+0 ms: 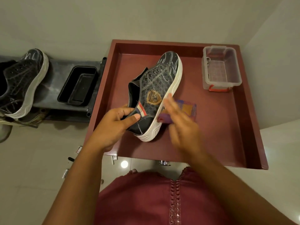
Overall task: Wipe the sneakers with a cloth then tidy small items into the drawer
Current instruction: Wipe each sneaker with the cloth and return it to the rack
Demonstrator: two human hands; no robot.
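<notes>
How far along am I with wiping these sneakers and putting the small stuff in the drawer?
Nothing looks finished. In hand: the left hand grips one sneaker by the heel over the open drawer, while the blurred right hand is at the multicoloured cloth beside the sole. Left: the second sneaker sits on the dark shelf, and small items lie on the floor.
</notes>
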